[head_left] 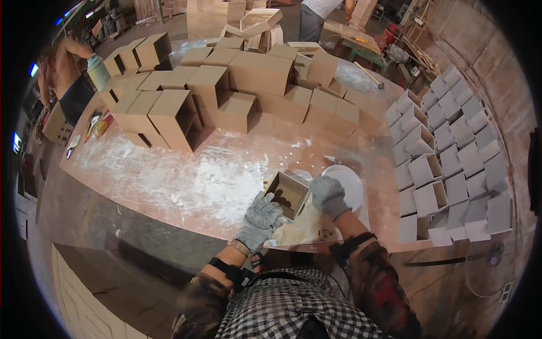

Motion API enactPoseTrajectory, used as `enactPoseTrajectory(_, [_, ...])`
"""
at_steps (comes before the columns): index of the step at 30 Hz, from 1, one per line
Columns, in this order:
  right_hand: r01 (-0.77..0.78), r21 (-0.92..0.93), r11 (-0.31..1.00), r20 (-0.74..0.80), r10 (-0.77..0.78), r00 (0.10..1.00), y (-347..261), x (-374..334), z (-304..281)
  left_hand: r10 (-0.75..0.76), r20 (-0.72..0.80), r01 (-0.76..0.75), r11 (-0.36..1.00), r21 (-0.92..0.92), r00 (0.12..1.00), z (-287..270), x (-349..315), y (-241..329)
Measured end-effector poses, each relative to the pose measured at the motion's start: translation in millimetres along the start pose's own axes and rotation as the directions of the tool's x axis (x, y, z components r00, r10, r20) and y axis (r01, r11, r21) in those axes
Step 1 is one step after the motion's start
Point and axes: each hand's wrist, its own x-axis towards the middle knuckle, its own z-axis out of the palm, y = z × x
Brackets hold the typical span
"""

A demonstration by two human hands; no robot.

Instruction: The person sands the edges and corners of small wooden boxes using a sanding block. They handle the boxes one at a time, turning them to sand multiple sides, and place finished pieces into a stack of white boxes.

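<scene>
The small open brown box point(289, 199) is at the near side of the table point(130, 181), open side up. The left hand point(259, 217), gloved, bears against its near-left edge; whether the fingers are clamped on the wall cannot be told. The right hand point(328, 196), also gloved, is curled beside its right edge; its grip is hidden.

Caution: uneven pressure from the two sides could skew the walls. The pale sheet point(305, 223) just beside the box could snag or slide under it. The round white dish point(351, 183), just right of the right hand, could be knocked by a wide swing. Loose white residue point(192, 178) to the left could mark clean faces. Farther out, a bump could topple the stacked brown boxes point(217, 85).
</scene>
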Motion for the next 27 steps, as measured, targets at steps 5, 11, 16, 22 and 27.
enactPoseTrajectory(5, [-0.234, 0.253, 0.939, -0.139, 0.274, 0.952, -24, -44, 33, -0.007, -0.075, 0.009, 1.0, 0.02, 0.997, 1, -4, -2])
enactPoseTrajectory(11, [0.15, 0.265, 0.953, -0.716, 0.091, 0.692, -9, -33, 19, -0.031, 0.03, 0.031, 1.0, 0.002, 0.999, 0, 1, 1])
enactPoseTrajectory(16, [0.032, 0.245, 0.969, -0.298, 0.043, 0.954, -22, -21, 19, 0.001, -0.017, -0.001, 1.0, 0.009, 1.0, 3, 3, 2])
enactPoseTrajectory(22, [0.44, 0.355, 0.825, -0.655, -0.117, 0.747, -66, -75, 41, -0.001, -0.011, 0.001, 1.0, -0.011, 1.0, 5, -2, -2])
enactPoseTrajectory(27, [-0.005, 0.265, 0.964, -0.288, 0.085, 0.954, -36, -27, 10, 0.023, -0.02, -0.023, 0.999, -0.032, 1.0, 7, 2, -4])
